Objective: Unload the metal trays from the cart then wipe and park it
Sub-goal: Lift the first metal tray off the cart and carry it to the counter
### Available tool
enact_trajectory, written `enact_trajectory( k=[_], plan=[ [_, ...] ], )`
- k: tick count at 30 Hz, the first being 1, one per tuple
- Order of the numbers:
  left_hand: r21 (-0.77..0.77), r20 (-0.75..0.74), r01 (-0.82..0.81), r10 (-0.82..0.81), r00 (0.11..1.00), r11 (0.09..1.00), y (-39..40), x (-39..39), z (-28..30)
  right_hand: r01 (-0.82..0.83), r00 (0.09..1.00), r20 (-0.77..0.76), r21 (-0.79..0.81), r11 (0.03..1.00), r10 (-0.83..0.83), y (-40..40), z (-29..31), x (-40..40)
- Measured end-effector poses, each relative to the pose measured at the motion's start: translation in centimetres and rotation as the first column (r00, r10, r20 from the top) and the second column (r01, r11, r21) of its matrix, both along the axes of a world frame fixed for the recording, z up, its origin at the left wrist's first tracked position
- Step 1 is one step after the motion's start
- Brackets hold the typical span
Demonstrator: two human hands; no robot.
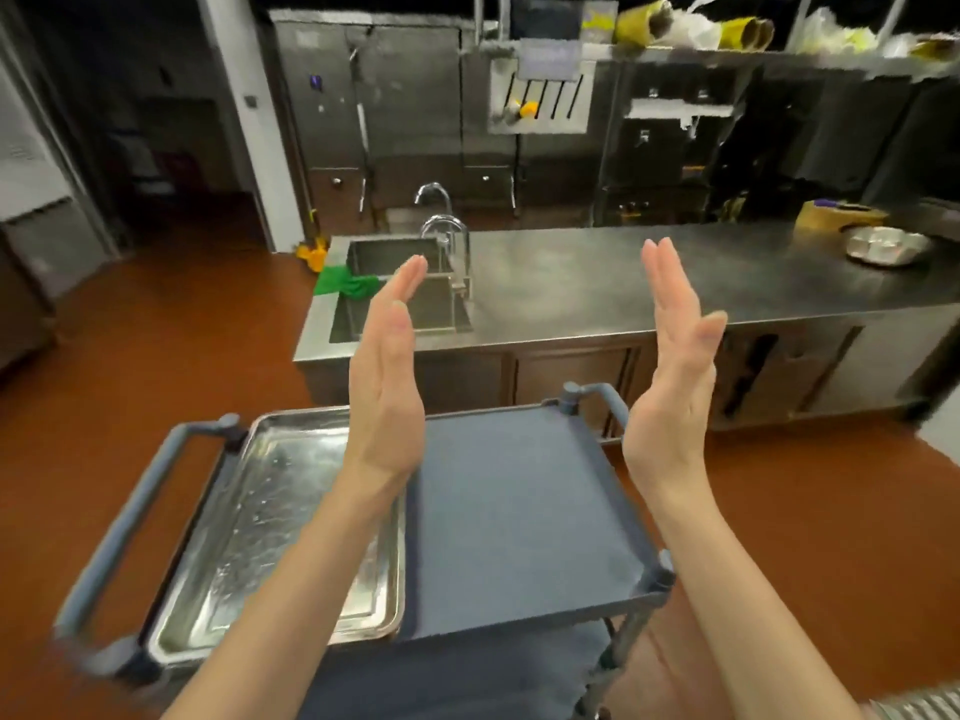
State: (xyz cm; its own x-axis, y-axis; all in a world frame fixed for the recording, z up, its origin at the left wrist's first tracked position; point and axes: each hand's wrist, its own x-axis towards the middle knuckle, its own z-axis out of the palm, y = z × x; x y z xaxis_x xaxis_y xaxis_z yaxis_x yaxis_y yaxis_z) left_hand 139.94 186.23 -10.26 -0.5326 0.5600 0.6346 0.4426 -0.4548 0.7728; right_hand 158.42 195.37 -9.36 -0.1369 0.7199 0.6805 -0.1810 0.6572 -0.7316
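Observation:
A grey-blue cart (519, 511) stands right in front of me, its top shelf half bare. On the left half of that shelf lie shiny metal trays (249, 522), stacked flat. My left hand (387, 387) and my right hand (670, 371) are raised above the cart with fingers straight and palms facing each other, about a shelf-width apart. Neither hand touches anything. A green cloth (345, 285) hangs over the edge of the sink (395, 298) beyond the cart.
A long steel counter (649, 283) runs behind the cart, with a tap (447, 236) at the sink and a metal bowl (885, 246) at its far right. Steel cabinets and shelves line the back wall. Red-brown floor (156, 356) lies open to the left and right.

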Motion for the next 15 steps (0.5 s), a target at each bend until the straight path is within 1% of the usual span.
enact_trajectory(
  k=[3,6,9,15],
  plan=[
    [-0.058,0.033,-0.098,0.100,0.994,0.993,-1.5,-2.3,-0.3,-0.087,0.996,0.001,-0.028,0.996,0.087,0.6,-1.2,-3.4],
    [-0.058,0.018,-0.198,0.200,0.980,0.978,-3.4,-4.4,-0.9,-0.164,0.986,0.000,-0.061,0.984,0.165,0.5,-2.2,-7.0],
    [-0.058,0.029,-0.251,0.253,0.967,0.966,-5.5,-7.1,-1.2,-0.238,0.971,-0.009,-0.066,0.969,0.238,-0.5,-2.8,-10.9],
    [-0.082,0.026,-0.340,0.343,0.939,0.937,-8.4,-12.9,-2.4,-0.289,0.957,-0.032,-0.107,0.951,0.287,-2.0,-3.6,-16.7]
  ],
)
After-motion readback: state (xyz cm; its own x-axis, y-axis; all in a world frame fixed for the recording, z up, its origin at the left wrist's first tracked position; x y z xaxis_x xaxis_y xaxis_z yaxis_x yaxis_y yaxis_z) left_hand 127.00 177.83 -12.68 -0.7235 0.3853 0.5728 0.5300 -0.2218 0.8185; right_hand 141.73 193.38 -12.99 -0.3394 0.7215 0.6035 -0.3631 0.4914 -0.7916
